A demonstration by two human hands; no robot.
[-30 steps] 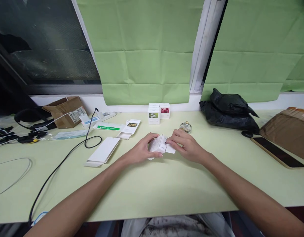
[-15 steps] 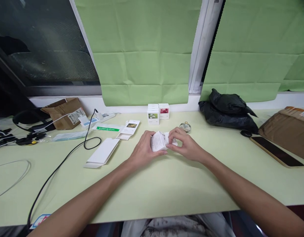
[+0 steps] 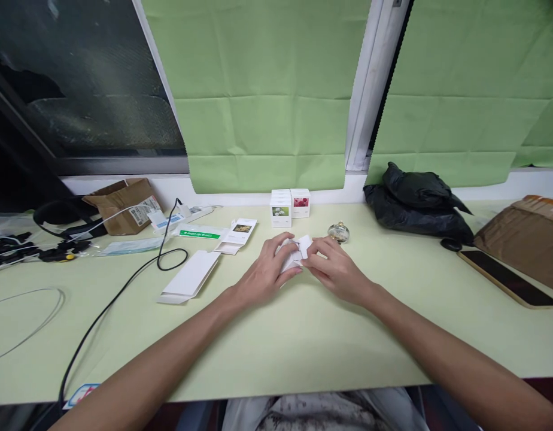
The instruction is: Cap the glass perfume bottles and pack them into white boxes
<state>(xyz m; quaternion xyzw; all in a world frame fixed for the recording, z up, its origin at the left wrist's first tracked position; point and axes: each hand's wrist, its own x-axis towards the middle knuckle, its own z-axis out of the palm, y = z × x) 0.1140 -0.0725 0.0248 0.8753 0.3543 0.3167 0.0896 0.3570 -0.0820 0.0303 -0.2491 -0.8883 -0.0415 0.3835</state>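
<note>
Over the middle of the table, my left hand (image 3: pixel 268 266) is closed around a small white box (image 3: pixel 289 256), fingers on top and thumb at the near side. From the right, my right hand (image 3: pixel 334 267) pinches a white flap (image 3: pixel 304 244) at the box's end. My fingers hide part of the box. Just beyond my right hand stands a small clear glass jar (image 3: pixel 338 232) with a gold-coloured knob. Behind the hands, several small white boxes (image 3: pixel 280 214) with a green flower picture stand beside another white box (image 3: pixel 300 203) with a red picture.
Flattened white cartons (image 3: pixel 191 276) and an opened picture carton (image 3: pixel 237 235) lie to the left, near a black cable (image 3: pixel 119 291). Farther left sits a cardboard box (image 3: pixel 124 209). A black plastic bag (image 3: pixel 415 206), a phone (image 3: pixel 507 278) and a brown parcel (image 3: pixel 523 236) are at right.
The box has turned and tilted in my left hand, so its printed side no longer faces me. The flap now stands up, and my right hand has shifted slightly nearer.
</note>
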